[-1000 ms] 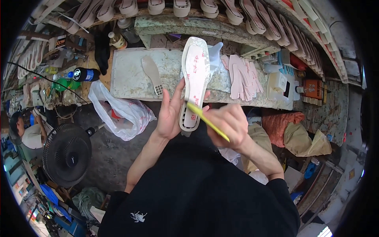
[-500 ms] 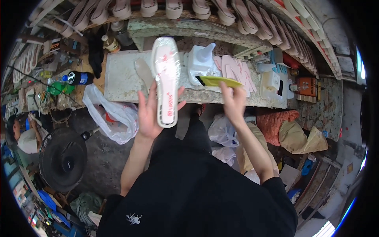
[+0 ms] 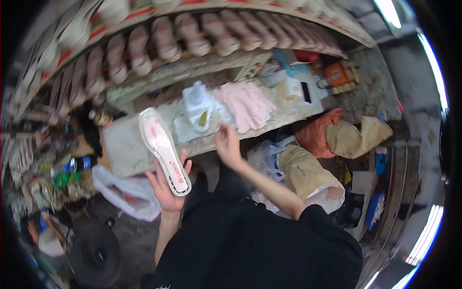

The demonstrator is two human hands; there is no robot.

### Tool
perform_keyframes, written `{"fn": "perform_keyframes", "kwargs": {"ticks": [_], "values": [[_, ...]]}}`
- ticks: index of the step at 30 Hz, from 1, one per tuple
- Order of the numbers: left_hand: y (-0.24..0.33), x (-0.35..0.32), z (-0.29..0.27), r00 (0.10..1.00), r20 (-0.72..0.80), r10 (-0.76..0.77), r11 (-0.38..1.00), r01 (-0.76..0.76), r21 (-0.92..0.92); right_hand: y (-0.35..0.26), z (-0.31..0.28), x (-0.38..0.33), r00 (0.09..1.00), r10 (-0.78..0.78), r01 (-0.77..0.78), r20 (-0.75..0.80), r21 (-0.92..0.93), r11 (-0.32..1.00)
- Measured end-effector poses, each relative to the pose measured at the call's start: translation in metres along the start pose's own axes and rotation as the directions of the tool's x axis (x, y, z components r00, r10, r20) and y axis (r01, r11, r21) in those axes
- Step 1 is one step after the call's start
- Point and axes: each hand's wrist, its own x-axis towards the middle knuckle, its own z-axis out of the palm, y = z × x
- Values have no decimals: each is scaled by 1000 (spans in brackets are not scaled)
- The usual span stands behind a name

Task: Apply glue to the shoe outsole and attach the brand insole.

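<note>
A pale shoe sole with a glossy, wet-looking face and red print rests along my left hand. My left fingers are spread beneath and around it. Empty, my right hand is over the front edge of the workbench, its fingers loosely bent and a little blurred. Just beyond it, a yellow-green flat brush leans in the opening of a white cut-open plastic jug. The brush's dark bristle end is hidden there. Pink insole pieces lie in an overlapping pile right of the jug.
Racks of pale soles curve above the workbench. A white box-like container stands at the bench's right. White plastic bags and brown sacks sit below. At lower left are a black fan and another person.
My right hand has let go of the brush, now in the jug, and drawn back toward me. The sole has tilted and come lower with my left hand. The whole view has turned.
</note>
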Motion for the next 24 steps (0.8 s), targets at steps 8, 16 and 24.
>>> {"fn": "perform_keyframes", "kwargs": {"ticks": [8, 16, 24], "values": [[-142, 66, 107, 971, 234, 48, 969, -102, 223, -95, -120, -52, 997, 71, -80, 37, 562, 823], [-302, 112, 204, 922, 361, -137, 892, -44, 450, -30, -228, 8, 861, 305, 15, -408, 619, 785], [-402, 189, 196, 791, 265, -551, 583, 138, 801, 145, -455, 99, 736, 397, -19, -548, 570, 821]]}}
